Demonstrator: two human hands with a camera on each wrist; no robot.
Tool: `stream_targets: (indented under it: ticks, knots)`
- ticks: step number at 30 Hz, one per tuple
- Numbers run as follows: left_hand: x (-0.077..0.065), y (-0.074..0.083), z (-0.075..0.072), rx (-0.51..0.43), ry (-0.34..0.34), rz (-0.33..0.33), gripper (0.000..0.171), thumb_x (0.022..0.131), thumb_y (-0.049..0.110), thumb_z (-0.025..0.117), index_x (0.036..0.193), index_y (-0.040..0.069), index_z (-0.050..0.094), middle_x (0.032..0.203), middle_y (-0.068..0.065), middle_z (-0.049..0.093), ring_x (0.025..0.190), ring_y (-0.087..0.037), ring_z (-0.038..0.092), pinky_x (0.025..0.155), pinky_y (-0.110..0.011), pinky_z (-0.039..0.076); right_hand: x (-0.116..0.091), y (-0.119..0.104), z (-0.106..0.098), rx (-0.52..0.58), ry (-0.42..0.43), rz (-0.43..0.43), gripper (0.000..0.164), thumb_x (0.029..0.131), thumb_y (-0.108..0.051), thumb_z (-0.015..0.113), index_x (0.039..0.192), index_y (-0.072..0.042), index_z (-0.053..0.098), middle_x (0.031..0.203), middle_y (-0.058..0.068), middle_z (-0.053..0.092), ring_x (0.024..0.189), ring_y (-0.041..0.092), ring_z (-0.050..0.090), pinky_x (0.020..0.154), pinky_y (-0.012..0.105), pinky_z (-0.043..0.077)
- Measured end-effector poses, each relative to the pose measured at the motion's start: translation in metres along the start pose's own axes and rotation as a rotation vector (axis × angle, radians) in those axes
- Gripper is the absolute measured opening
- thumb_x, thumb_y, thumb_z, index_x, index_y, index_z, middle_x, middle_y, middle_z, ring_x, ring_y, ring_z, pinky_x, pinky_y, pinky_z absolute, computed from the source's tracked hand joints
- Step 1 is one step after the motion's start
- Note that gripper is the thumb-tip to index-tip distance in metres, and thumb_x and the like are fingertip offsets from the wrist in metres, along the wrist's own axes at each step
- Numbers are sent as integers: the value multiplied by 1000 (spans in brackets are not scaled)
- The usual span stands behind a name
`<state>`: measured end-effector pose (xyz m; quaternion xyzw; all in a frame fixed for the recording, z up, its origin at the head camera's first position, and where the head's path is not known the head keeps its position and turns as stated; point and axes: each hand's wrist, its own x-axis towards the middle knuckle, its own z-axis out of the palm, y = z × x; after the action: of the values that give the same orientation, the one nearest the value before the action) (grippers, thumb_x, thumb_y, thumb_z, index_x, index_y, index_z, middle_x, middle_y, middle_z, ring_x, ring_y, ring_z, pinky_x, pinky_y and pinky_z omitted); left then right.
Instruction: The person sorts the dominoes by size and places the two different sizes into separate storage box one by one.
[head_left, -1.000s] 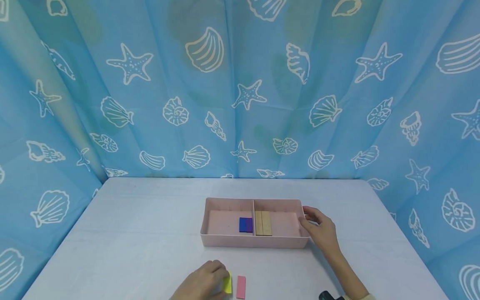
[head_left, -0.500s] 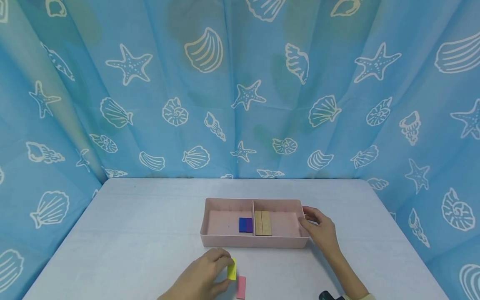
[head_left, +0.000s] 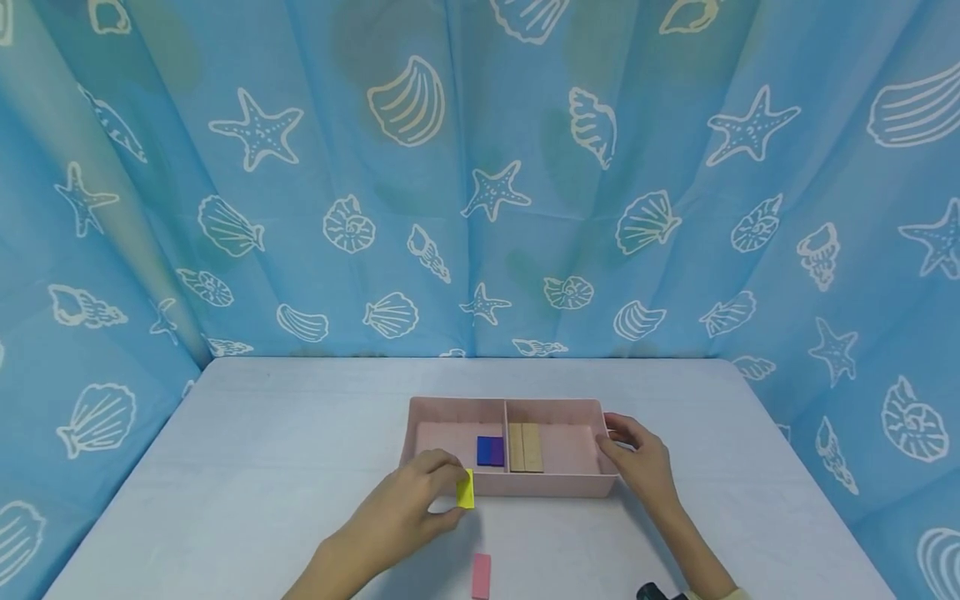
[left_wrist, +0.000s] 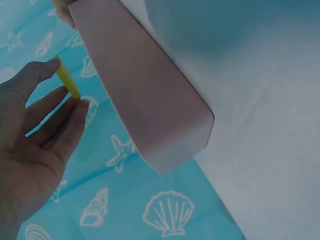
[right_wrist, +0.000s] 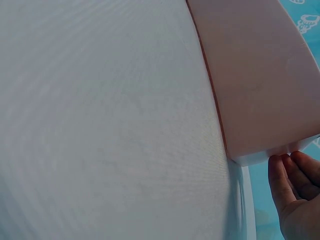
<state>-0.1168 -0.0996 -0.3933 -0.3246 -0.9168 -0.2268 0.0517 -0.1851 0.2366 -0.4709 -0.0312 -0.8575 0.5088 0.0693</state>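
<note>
My left hand [head_left: 408,508] pinches a small flat yellow block [head_left: 466,489] on edge between thumb and fingertips. In the head view it overlaps the front left wall of a pink two-compartment box [head_left: 540,485]. The left wrist view has the yellow block [left_wrist: 68,79] beside the box's outer wall [left_wrist: 120,75]. With my right hand [head_left: 643,458] I grip the box's right end, thumb at the rim; in the right wrist view its fingers [right_wrist: 281,185] touch the outer end. A blue block [head_left: 484,451] and a purple block [head_left: 498,451] lie side by side in the left compartment, against the divider.
Two light wooden strips [head_left: 524,447] lie in the right compartment, against the divider. A pink block [head_left: 481,577] rests on the white table [head_left: 300,450] near its front. A black object [head_left: 651,592] shows by the right forearm. A blue shell-patterned curtain [head_left: 480,167] surrounds the table.
The left hand has lifted the yellow block from beside the pink block and carried it forward to the box's front wall. The right hand has stayed at the box's end.
</note>
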Motion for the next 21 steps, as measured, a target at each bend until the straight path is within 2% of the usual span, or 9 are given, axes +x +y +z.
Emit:
stream_targets:
  ticks: [7, 13, 21]
  knots:
    - [14, -12, 1, 29, 42, 20, 30, 81, 16, 82, 107, 6, 71, 111, -2, 65, 102, -16, 63, 88, -27, 54, 0, 0, 1, -3, 1, 11, 42, 97, -21, 65, 135, -5, 57, 135, 13, 60, 120, 26, 56, 103, 41, 46]
    - [27, -21, 3, 29, 54, 7, 30, 82, 18, 82, 108, 7, 71, 111, -3, 66, 104, -18, 63, 90, -29, 54, 0, 0, 1, 7, 1, 13, 42, 97, -20, 65, 135, -4, 57, 134, 13, 60, 119, 27, 56, 104, 44, 44]
    - [43, -30, 10, -18, 25, -32, 29, 82, 18, 82, 108, 9, 72, 109, -1, 67, 102, -16, 63, 89, -28, 54, 0, -1, 2, 12, 0, 10, 43, 97, -20, 65, 136, -4, 57, 135, 14, 59, 120, 28, 56, 104, 45, 44]
